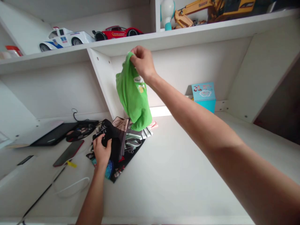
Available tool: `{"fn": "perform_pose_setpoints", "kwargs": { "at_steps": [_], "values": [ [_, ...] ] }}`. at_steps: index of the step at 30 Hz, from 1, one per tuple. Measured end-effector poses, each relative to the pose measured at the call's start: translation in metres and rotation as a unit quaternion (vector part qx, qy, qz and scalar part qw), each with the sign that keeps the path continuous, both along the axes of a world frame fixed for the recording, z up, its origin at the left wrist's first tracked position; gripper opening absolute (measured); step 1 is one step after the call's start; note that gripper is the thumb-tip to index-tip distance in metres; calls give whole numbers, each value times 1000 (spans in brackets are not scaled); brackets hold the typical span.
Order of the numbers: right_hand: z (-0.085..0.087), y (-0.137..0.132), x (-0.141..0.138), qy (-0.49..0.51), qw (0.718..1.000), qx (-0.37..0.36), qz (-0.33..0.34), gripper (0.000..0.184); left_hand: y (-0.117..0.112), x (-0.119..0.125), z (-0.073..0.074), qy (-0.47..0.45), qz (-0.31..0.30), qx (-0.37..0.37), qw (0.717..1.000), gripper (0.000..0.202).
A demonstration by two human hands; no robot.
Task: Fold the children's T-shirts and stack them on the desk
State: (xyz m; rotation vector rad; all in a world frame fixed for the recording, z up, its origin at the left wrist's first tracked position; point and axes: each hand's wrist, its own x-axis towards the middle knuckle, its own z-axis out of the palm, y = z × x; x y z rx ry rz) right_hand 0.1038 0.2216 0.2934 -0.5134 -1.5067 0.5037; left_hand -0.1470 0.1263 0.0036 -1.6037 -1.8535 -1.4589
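My right hand is raised high and pinches the top of a green printed garment, which hangs down in a twisted bunch. Its lower end is above a pile of folded clothes on the white desk. My left hand is lower, closed on a black garment at the pile's near side. A black printed cloth lies beneath the pile, partly hidden by the clothes above it. A striped piece and a grey piece show within the stack.
A laptop, a smartphone, a black pouch and a white cable lie left of the clothes. A blue box stands at the back. White shelves above hold a toy police car, a red toy car and a toy excavator.
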Motion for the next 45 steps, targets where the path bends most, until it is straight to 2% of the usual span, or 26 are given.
{"fn": "perform_pose_setpoints", "kwargs": {
  "at_steps": [1,3,4,7,9,11,13,16,18,20,22,24,26,27,29,30,31,33,35,36,38,39,40,41,43,45],
  "values": [
    [4,-9,17,-13,996,16,-84,26,-2,1,2,14,2,2,1000,34],
    [5,-26,56,-28,971,55,-232,16,-7,5,8,44,2,6,999,36],
    [2,-35,76,-23,964,63,-259,14,-9,9,10,61,-2,9,998,36],
    [-14,-62,131,10,955,104,-279,13,-17,27,18,120,-51,15,991,32],
    [-32,-83,161,1,953,132,-272,9,-21,44,21,159,-114,6,981,26],
    [-57,-105,187,-48,960,115,-249,7,-23,62,21,192,-179,-19,965,20],
    [-87,-122,209,-137,967,43,-212,13,-24,83,20,214,-236,-55,946,17],
    [-131,-136,238,-244,951,-98,-161,23,-24,121,19,203,-334,-128,912,18],
    [-156,-139,255,-263,942,-160,-133,25,-24,150,19,185,-413,-186,872,23],
    [-172,-141,268,-234,946,-196,-110,22,-21,183,19,175,-483,-232,826,31],
    [-180,-145,275,-166,958,-222,-78,21,-12,217,18,159,-525,-262,794,45],
    [-181,-153,276,-108,965,-234,-55,20,3,251,16,111,-542,-288,782,63],
    [-177,-163,274,-95,968,-226,-48,19,21,281,11,30,-556,-324,765,76],
    [-175,-169,274,-103,969,-220,-51,20,29,293,9,-9,-572,-347,743,76],
    [-172,-179,277,-133,967,-207,-63,24,41,309,4,-50,-612,-390,686,62],
    [-172,-182,282,-154,965,-201,-75,26,45,312,3,-48,-624,-402,668,51],
    [-173,-184,289,-177,960,-193,-98,26,47,312,3,-37,-626,-405,665,41],
    [-177,-183,307,-238,941,-168,-172,22,51,303,12,-20,-603,-394,694,34],
    [-182,-177,323,-307,900,-127,-281,15,52,290,31,-50,-575,-374,726,37],
    [-184,-173,327,-332,875,-103,-337,13,51,284,45,-89,-570,-364,731,37],
    [-186,-166,321,-345,840,-66,-413,14,40,279,74,-196,-576,-347,713,33],
    [-186,-165,310,-335,843,-69,-415,15,30,279,88,-248,-586,-341,692,31],
    [-185,-165,296,-317,863,-90,-383,19,17,282,100,-288,-604,-336,663,31],
    [-183,-167,279,-299,892,-127,-315,24,2,287,109,-308,-630,-337,628,31],
    [-179,-176,243,-258,934,-218,-119,36,-32,297,118,-285,-697,-352,556,32],
    [-177,-186,216,-213,935,-280,42,37,-62,302,120,-211,-740,-373,518,33]
  ]
}}
